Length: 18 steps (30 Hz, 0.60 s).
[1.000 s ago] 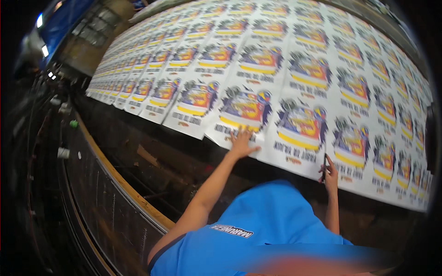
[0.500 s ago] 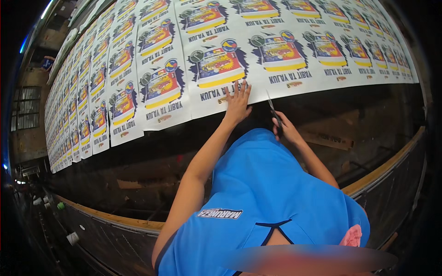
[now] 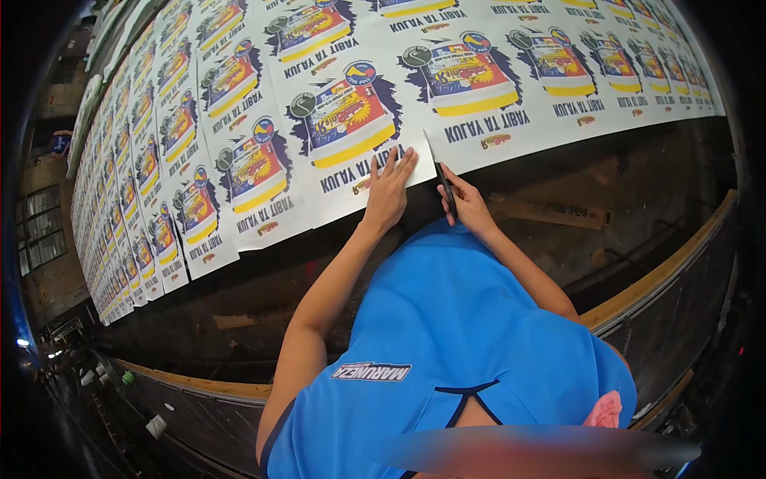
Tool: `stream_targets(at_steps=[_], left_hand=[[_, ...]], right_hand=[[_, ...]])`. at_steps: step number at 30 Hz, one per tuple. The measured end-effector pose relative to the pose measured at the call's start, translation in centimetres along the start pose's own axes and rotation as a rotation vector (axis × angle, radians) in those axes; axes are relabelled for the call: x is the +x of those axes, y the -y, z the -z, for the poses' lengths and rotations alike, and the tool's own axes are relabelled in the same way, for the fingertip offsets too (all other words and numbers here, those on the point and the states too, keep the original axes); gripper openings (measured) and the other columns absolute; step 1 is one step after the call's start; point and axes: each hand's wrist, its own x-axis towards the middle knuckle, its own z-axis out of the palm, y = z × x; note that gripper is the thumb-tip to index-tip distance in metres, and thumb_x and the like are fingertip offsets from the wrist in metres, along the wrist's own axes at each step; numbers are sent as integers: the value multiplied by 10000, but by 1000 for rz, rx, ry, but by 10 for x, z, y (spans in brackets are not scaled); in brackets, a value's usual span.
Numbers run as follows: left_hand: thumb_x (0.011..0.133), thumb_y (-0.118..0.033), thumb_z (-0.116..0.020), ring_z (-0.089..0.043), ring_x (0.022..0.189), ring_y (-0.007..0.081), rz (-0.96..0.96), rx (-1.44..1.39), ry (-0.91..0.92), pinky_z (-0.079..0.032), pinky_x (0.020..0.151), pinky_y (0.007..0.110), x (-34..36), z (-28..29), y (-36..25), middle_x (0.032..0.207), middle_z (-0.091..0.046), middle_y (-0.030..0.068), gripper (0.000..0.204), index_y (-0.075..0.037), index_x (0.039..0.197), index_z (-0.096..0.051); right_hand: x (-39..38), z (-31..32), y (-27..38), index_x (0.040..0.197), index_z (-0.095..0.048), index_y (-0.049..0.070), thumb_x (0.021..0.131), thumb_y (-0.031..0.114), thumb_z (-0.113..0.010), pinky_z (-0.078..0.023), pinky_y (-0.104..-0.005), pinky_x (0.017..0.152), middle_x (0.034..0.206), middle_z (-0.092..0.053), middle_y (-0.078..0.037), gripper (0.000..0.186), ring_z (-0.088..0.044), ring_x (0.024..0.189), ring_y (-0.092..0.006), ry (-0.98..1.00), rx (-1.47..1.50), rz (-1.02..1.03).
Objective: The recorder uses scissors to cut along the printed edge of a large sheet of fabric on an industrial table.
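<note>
A wide white printed sheet (image 3: pixel 321 209) carries rows of the same colourful design, upside down to me. My left hand (image 3: pixel 388 191) lies near its front edge, fingers stretched out and pressing the paper beside one print. In my right hand (image 3: pixel 469 201) are black-handled scissors (image 3: pixel 446 188), pointing away from me, with my fingers closed around the handles. Their blades are at the sheet's edge, mostly hidden by the paper. A short slit runs inward from that edge, between two prints and just right of my left hand.
Several slits part the sheet's left side into strips. Below its front edge is a dark surface with a flat brown cardboard piece (image 3: pixel 550 212). A wooden rail (image 3: pixel 666 259) runs along the near side, close to my body. Small pale objects (image 3: pixel 156 426) lie at lower left.
The scissors have moved left to the sheet's edge, and a slit now shows there. My left hand has shifted slightly left and down, still flat on the paper. The view has turned a little.
</note>
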Motion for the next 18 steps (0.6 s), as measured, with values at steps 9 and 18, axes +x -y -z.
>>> stream_targets(at_steps=[9, 18], left_hand=[[785, 100, -443, -299, 1472, 349, 133, -401, 169, -131, 1197, 594, 19, 41, 3, 1552, -410, 93, 721, -108, 1475, -439], [796, 16, -461, -348, 1458, 323, 420, -937, 231, -65, 1220, 550, 47, 68, 24, 1456, -547, 51, 590, -106, 1358, -590]], right_hand=[[174, 9, 38, 1531, -387, 155, 995, 172, -620, -420, -220, 490, 773, -590, 33, 584, -457, 531, -39, -7, -118, 130], [363, 13, 112, 1525, -403, 181, 997, 191, -619, -368, -227, 461, 706, -539, 50, 570, -446, 514, -31, -17, -159, 152]])
